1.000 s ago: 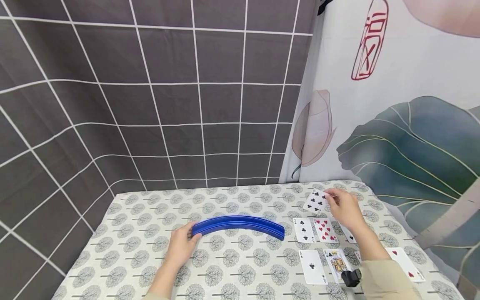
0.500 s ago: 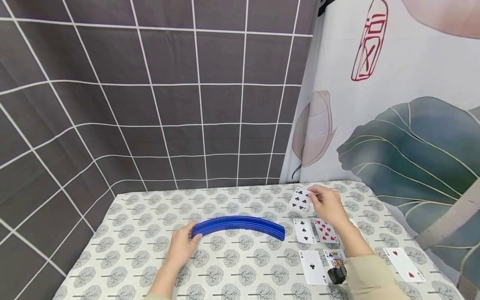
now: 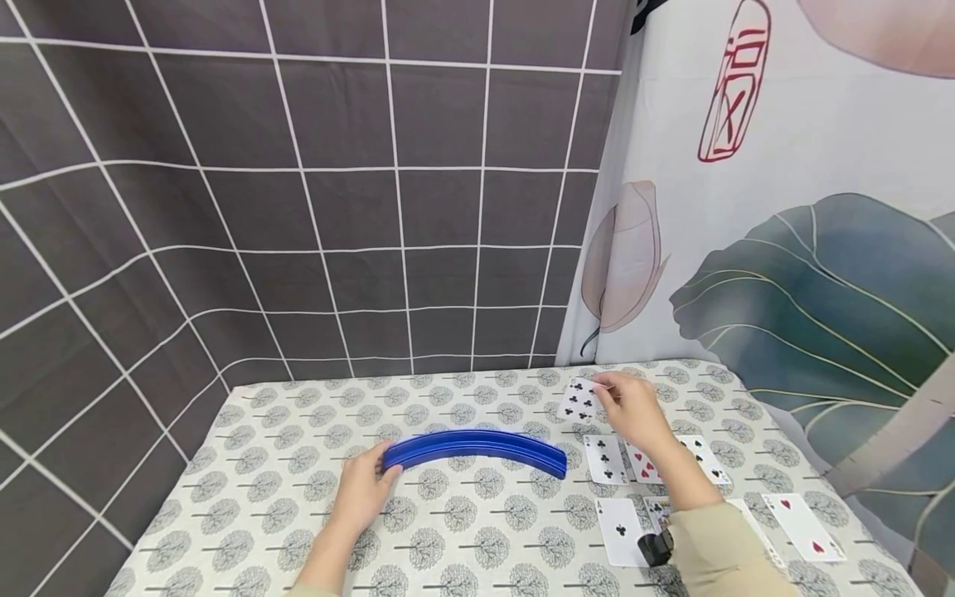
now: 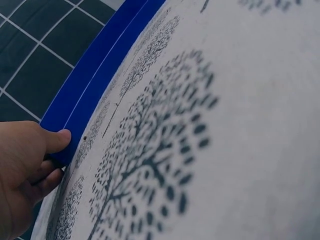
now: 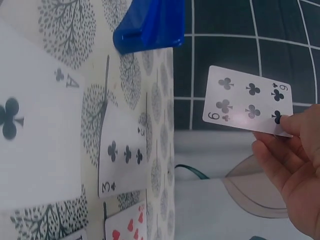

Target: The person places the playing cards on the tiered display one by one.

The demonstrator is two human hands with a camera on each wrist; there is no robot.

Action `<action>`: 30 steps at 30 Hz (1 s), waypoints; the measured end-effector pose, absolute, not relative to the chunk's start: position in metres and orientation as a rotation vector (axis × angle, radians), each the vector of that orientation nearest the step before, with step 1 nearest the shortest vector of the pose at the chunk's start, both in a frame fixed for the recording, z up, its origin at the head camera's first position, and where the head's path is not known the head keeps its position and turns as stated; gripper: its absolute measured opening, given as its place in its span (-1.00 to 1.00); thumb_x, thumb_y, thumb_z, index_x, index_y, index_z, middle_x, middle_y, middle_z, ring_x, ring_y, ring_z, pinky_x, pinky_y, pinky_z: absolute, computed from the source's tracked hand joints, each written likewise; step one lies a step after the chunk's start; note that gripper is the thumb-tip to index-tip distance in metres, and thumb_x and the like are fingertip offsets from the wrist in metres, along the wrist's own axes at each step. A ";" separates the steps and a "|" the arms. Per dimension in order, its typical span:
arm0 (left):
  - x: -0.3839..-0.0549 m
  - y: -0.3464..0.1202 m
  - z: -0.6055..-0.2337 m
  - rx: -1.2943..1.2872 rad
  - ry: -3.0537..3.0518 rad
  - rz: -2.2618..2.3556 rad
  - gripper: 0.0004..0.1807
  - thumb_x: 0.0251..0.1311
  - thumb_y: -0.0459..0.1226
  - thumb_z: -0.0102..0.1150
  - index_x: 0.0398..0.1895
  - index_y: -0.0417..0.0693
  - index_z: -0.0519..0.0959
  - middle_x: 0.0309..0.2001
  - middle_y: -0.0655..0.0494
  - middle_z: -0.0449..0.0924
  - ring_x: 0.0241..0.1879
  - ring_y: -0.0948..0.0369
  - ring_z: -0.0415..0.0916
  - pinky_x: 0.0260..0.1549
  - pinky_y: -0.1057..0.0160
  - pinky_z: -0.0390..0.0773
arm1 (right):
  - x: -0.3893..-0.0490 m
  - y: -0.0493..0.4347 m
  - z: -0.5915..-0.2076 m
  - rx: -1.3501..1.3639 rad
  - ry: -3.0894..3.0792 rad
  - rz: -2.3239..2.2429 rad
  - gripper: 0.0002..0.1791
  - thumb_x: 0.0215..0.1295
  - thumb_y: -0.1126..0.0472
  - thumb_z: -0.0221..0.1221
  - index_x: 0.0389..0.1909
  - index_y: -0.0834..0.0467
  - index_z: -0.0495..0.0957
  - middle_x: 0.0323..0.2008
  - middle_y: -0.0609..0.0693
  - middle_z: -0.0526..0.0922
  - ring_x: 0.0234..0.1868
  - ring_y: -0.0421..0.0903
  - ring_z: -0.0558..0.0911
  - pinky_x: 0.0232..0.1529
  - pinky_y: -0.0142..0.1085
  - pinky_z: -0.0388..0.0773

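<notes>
A blue curved card holder (image 3: 477, 444) lies on the patterned tablecloth, its grooved channel arching away from me. My left hand (image 3: 361, 489) grips its left end; in the left wrist view the thumb (image 4: 59, 141) presses on the front wall of the holder. Between thumb and fingers, my right hand (image 3: 630, 406) pinches a six of clubs (image 5: 247, 100) by one edge. The card is held in the air, face toward me, behind and to the right of the holder's right end (image 5: 155, 30). Part of the heart card below is covered by my right forearm.
Face-up cards lie in two rows at the right: three of clubs (image 3: 604, 460), a heart card (image 3: 640, 462) and a black-suited card (image 3: 705, 458) behind; ace of clubs (image 3: 622, 531), a partly hidden face card (image 3: 658, 510) and two of hearts (image 3: 804, 526) in front. Hanging cloths border the table.
My right hand has carried the six of clubs leftward and slightly down, nearer the holder. My left hand and the holder have stayed put.
</notes>
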State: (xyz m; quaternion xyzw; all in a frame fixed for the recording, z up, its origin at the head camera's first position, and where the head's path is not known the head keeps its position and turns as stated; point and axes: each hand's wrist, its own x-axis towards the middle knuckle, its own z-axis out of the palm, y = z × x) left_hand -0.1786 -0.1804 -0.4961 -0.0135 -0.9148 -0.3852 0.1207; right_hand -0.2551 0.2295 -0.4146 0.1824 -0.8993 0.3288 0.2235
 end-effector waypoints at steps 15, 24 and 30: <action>-0.180 -0.181 -0.497 -0.035 -2.669 -1.109 -0.50 0.23 -0.39 0.34 0.24 -0.38 0.52 0.06 -0.35 0.64 0.03 -0.17 0.65 0.14 -0.11 0.61 | -0.260 0.204 -0.419 0.618 -2.437 0.886 -0.87 0.27 0.50 0.25 -0.18 0.36 0.67 -0.24 0.22 0.75 -0.35 0.10 0.75 -0.29 -0.09 0.78; -0.179 -0.180 -0.494 -0.040 -2.673 -1.114 -0.50 0.24 -0.40 0.32 0.23 -0.40 0.51 0.06 -0.36 0.63 0.04 -0.19 0.64 0.14 -0.13 0.60 | -0.260 0.192 -0.421 0.637 -2.450 0.887 -0.85 0.27 0.48 0.27 -0.14 0.35 0.67 -0.18 0.22 0.74 -0.30 0.06 0.73 -0.30 -0.18 0.78; -0.179 -0.180 -0.494 -0.043 -2.670 -1.114 -0.50 0.23 -0.40 0.33 0.24 -0.40 0.51 0.06 -0.37 0.63 0.04 -0.20 0.64 0.15 -0.13 0.59 | -0.260 0.183 -0.420 0.648 -2.466 0.915 -0.81 0.29 0.45 0.26 -0.09 0.34 0.67 -0.14 0.24 0.74 -0.29 0.05 0.74 -0.26 -0.15 0.77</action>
